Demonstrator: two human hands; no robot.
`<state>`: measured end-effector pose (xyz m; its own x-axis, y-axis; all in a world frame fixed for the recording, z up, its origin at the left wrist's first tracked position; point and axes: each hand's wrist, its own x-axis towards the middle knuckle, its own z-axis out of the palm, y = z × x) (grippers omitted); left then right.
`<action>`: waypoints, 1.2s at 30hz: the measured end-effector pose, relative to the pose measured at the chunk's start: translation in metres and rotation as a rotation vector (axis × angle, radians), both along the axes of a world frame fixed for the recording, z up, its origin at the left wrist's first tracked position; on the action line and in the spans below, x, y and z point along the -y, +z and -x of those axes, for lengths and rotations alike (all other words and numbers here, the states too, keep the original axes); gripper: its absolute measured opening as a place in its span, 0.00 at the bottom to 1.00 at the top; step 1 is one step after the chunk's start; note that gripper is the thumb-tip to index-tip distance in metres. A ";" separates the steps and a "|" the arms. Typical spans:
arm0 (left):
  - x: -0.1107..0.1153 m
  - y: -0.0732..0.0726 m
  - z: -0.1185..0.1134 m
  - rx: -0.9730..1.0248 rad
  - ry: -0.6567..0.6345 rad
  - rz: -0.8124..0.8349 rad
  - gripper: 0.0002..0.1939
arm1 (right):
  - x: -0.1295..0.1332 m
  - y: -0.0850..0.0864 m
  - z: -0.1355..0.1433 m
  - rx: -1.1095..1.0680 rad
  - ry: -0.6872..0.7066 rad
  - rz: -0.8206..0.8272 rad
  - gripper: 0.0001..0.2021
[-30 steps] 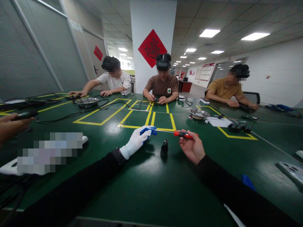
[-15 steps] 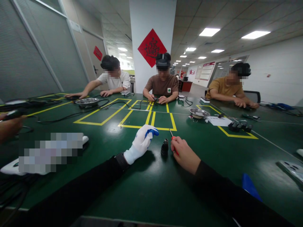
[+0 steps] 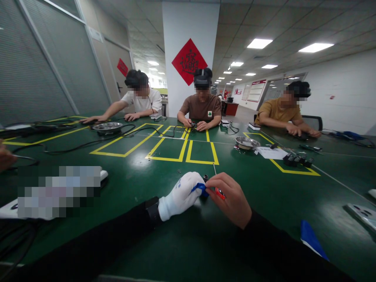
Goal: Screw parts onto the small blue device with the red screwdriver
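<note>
My left hand [image 3: 186, 194] wears a white glove with blue fingertips. Its fingers are bent together in front of a small black cylindrical part [image 3: 205, 178], which stands upright on the green table; only its top shows. Whether the glove grips anything is hidden. My bare right hand [image 3: 230, 197] is closed around a screwdriver with a red handle [image 3: 219, 193], its thin shaft pointing forward past the black part. The right thumb and forefinger meet the blue glove fingertips.
Yellow tape rectangles mark the green table [image 3: 164, 243]. To the right lie black parts [image 3: 296, 159], a metal bowl [image 3: 247, 143], white paper and a blue glove [image 3: 313, 239]. Another bowl [image 3: 107, 127] and cables lie left. Three people sit opposite; a hand shows at the left edge.
My left hand has moved right and nearer to me, up to the black part. My right hand has shifted slightly, bringing its fingertips to the glove. The hand at the left edge has drawn back.
</note>
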<state>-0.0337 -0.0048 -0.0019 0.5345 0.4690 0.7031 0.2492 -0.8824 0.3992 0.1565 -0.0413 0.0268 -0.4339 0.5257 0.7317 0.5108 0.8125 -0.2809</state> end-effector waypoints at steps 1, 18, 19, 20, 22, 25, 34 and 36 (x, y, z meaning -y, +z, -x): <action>0.001 0.001 0.000 -0.018 -0.005 -0.008 0.10 | -0.001 -0.002 -0.001 0.000 0.026 0.007 0.06; 0.003 0.001 0.002 -0.161 -0.027 0.138 0.12 | -0.008 -0.013 -0.004 0.004 0.157 0.052 0.05; 0.003 0.002 0.001 -0.146 -0.010 0.143 0.13 | -0.008 -0.012 -0.002 -0.004 0.145 0.062 0.05; 0.002 0.002 0.000 -0.135 0.006 0.147 0.13 | -0.009 -0.012 -0.001 -0.010 0.132 0.069 0.04; 0.002 0.003 -0.001 -0.123 0.030 0.154 0.14 | -0.010 -0.012 0.002 -0.016 0.102 0.080 0.04; 0.002 0.005 -0.001 -0.110 0.076 0.191 0.15 | -0.013 -0.013 0.004 -0.026 0.048 0.082 0.04; -0.004 0.001 -0.005 0.164 0.171 0.247 0.41 | -0.022 -0.014 -0.016 -0.068 -0.142 0.106 0.02; -0.010 -0.004 -0.007 0.062 0.131 0.281 0.49 | -0.024 -0.012 -0.017 0.028 -0.151 0.088 0.02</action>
<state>-0.0267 0.0048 -0.0063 0.4169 0.7114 0.5657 0.3209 -0.6975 0.6407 0.1735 -0.0173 0.0143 -0.3651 0.6477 0.6687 0.6339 0.6990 -0.3309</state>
